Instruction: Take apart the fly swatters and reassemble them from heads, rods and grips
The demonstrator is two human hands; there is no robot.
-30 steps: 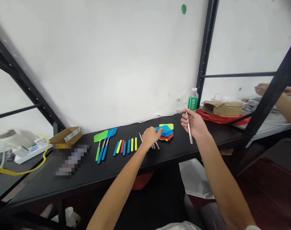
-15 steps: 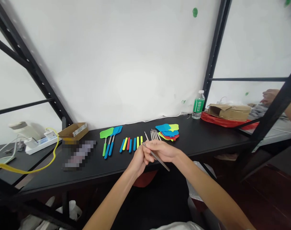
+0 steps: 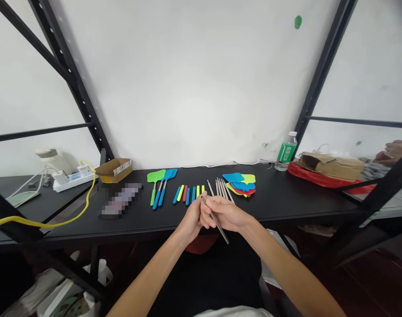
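Observation:
My right hand [image 3: 229, 213] grips a thin grey metal rod [image 3: 221, 229] that slants down toward me past the table's front edge. Fingers curled, my left hand [image 3: 191, 220] meets it at the rod's upper end; its inner fingers are partly hidden. Just beyond my hands lie several more metal rods [image 3: 222, 188], side by side. To their left is a row of blue, yellow and red handle grips [image 3: 185, 193]. Loose flat plastic heads [image 3: 240, 182] in blue, yellow and red are piled to the right. Further left rest three swatter-like tools [image 3: 158, 187], one green and two blue.
A small cardboard box [image 3: 115, 171], a blurred-out item [image 3: 121, 200], a white power strip [image 3: 73, 179] and a yellow cable [image 3: 88, 193] occupy the left. A water bottle [image 3: 286, 152] and a carton [image 3: 331, 166] stand right. Black shelf posts flank the table; another person's hand [image 3: 397, 149] shows far right.
The view has shifted, so the table things appear further right. Both hands remain together at the metal rod, which now points more steeply downward.

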